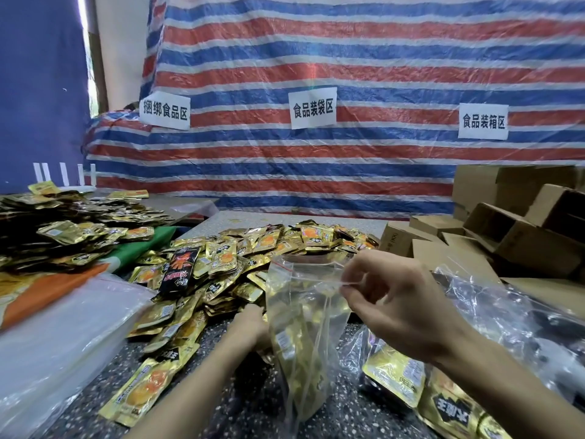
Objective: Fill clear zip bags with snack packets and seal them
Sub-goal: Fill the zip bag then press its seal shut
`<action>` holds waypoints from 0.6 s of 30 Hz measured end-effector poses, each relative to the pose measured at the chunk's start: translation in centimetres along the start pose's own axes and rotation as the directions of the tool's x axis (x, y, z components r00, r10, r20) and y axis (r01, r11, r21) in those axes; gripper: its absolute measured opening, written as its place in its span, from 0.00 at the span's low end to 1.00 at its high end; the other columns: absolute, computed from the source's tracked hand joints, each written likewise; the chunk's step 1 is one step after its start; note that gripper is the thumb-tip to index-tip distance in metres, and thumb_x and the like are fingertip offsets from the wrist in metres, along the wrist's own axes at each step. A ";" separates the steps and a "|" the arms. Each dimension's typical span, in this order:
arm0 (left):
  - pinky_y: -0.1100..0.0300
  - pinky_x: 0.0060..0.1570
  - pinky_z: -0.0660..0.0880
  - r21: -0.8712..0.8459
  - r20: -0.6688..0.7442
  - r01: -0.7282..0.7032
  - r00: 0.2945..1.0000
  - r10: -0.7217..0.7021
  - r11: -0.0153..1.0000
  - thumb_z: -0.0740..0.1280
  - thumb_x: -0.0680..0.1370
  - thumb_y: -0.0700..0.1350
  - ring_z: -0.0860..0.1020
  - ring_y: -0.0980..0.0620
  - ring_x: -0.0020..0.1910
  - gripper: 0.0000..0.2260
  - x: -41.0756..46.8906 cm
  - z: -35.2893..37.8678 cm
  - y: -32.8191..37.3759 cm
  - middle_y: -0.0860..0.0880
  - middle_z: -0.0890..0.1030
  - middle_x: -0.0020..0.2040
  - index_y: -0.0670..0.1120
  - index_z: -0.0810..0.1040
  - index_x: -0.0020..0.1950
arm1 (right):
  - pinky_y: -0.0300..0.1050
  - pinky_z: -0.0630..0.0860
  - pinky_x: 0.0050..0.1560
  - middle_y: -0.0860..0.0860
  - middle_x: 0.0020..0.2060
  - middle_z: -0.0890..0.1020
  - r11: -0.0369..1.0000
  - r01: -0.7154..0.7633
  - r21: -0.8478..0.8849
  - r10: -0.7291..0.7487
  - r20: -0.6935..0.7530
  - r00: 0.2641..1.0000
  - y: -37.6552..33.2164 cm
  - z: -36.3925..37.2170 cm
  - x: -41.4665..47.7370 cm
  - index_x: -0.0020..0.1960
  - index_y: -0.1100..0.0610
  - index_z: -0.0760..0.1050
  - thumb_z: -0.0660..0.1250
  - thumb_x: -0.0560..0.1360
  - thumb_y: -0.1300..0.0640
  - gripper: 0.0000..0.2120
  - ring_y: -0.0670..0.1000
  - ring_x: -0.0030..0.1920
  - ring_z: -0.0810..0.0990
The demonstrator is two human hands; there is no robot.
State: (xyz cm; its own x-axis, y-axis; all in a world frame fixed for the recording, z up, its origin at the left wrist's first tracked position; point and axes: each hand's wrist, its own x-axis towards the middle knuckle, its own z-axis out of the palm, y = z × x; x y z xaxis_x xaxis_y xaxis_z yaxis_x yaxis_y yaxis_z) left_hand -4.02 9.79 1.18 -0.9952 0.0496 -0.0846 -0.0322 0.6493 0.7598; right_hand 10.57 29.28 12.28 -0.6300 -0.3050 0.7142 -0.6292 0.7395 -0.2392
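Right hand (pixel 395 299) pinches rim of zip bag (pixel 300 331).

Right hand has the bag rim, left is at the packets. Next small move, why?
Likely the left hand scoops a few packets into the bag: the right hand pinches its rim, the mouth gapes unsealed, and the left hand sits against the packets beside it.

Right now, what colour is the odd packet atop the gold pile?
Black packet with red lettering, seen in the head view.

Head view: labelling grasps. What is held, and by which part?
Right hand pinches the clear zip bag by its top rim; left hand is half hidden: cannot tell.
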 end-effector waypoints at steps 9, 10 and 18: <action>0.53 0.37 0.78 -0.226 -0.011 0.040 0.999 -0.044 0.973 0.79 0.65 0.32 0.83 0.44 0.43 0.24 -3.2 -8.3 -2.4 0.42 0.83 0.46 0.42 0.80 0.59 | 0.46 0.75 0.32 0.47 0.38 0.76 1.000 0.013 0.012 -0.013 -0.060 0.998 -0.7 0.3 0.5 0.38 0.56 0.75 0.64 0.70 0.59 0.04 0.47 0.33 0.77; 0.55 0.36 0.78 -0.249 -0.072 -0.001 0.997 -0.018 0.969 0.79 0.66 0.32 0.83 0.44 0.42 0.24 -3.9 -9.3 -2.0 0.42 0.83 0.46 0.41 0.79 0.59 | 0.47 0.75 0.33 0.47 0.38 0.76 1.000 0.011 0.017 -0.010 -0.074 0.997 -0.7 0.4 0.6 0.38 0.55 0.75 0.64 0.71 0.59 0.04 0.47 0.34 0.77; 0.55 0.44 0.79 -0.518 -0.528 -0.532 0.815 0.239 0.670 0.77 0.65 0.43 0.83 0.46 0.49 0.19 -10.6 -15.7 4.8 0.44 0.81 0.53 0.47 0.76 0.52 | 0.48 0.76 0.34 0.48 0.41 0.77 0.999 0.036 0.025 -0.033 -0.103 0.994 -0.9 1.2 0.7 0.38 0.56 0.77 0.65 0.71 0.61 0.04 0.46 0.35 0.78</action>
State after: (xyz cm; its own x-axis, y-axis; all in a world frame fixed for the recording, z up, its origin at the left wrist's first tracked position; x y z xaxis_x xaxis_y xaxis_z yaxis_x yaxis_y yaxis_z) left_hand 4.94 0.43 15.86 -0.8676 -0.2053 0.4528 0.4596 0.0162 0.8880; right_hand 10.15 27.64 12.17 -0.5586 -0.2657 0.7858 -0.6626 0.7128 -0.2300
